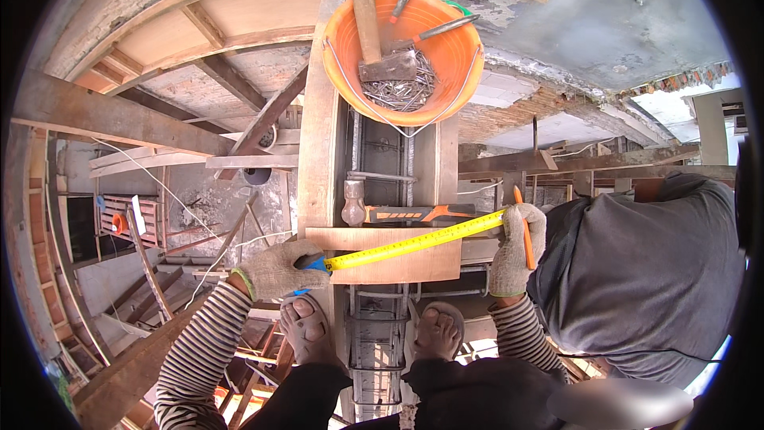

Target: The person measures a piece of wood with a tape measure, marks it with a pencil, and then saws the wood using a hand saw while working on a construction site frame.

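Observation:
My left hand (278, 269), in a grey knit glove, is closed around a tape measure, whose blue case (317, 263) shows between thumb and fingers. Its yellow blade (414, 243) stretches up to the right, slanting over a thin rectangular wooden board (398, 267). The blade's far end is pinched in my gloved right hand (516, 259), which also holds an orange pencil (528, 243) upright. Just beyond the board lies a hammer (422, 213) with an orange and black handle, its head to the left.
An orange bucket (338, 72) holds nails, a wood-handled tool and other hand tools. It stands on plank formwork (318, 159) around steel bars (386, 350). My sandalled feet straddle the bars. Deep gaps with timbers (119, 115) lie left. A person in a dark shirt (645, 271) is close right.

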Motion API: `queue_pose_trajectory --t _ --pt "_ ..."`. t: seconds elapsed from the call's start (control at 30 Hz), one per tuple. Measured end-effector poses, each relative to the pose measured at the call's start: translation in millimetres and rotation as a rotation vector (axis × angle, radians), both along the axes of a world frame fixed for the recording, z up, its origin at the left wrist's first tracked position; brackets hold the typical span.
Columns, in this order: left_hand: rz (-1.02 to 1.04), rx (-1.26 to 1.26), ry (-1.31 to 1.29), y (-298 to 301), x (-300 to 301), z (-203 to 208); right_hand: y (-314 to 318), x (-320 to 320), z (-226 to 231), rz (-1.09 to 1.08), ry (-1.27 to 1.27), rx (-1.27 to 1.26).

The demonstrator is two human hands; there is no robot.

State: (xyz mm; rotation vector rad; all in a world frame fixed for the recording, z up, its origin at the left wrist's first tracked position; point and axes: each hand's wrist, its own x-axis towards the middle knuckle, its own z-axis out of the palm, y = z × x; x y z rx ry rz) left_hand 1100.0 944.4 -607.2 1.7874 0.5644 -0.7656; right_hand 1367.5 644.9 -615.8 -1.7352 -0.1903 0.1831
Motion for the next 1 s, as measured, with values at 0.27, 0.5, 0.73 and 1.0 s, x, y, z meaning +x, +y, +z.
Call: queue_pose_trajectory --t 0.27,0.5,0.73,1.0 --pt "0.082 -0.073 0.012 -10 7 13 11 8 23 0.041 -0.116 -0.026" --pt "0.001 -0.168 0.012 -9 7 23 17 25 31 0.071 -0.106 0.075" --pt "-0.075 -0.118 -0.098 -16 6 12 27 22 49 0.129 -0.006 0.128" --pt "0.082 -0.313 0.094 -20 39 44 36 -2 45 0.408 -0.021 0.011"
